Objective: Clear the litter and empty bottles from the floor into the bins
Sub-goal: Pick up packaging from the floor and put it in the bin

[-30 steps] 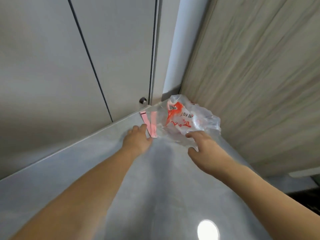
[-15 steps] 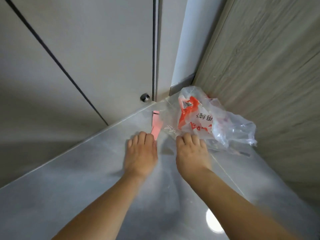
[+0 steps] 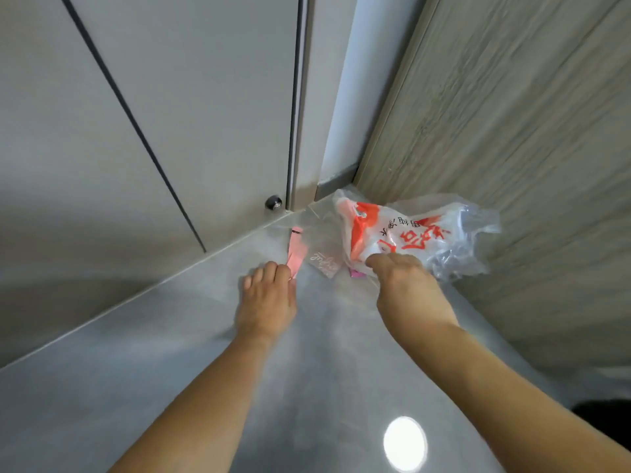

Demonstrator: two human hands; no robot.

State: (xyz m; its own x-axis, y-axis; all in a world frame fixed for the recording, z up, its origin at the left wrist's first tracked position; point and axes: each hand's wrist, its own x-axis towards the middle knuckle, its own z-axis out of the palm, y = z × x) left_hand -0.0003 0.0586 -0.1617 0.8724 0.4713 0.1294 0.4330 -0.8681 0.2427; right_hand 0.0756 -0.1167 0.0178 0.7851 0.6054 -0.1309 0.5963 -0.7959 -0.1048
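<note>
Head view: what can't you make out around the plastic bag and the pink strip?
- Right hand: fingertips hidden under the plastic bag, so the grip is unseen.
- Left hand: motion-blurred; fingertips meet the pink strip, pinch unclear.
- Small purple scrap: mostly covered by the right hand.
- Bag's contents: obscured by print and crumpling.
- Bins: out of frame.

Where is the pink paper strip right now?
In the head view, the pink paper strip lies on the floor near the door stopper, its near end at the left hand.
</note>
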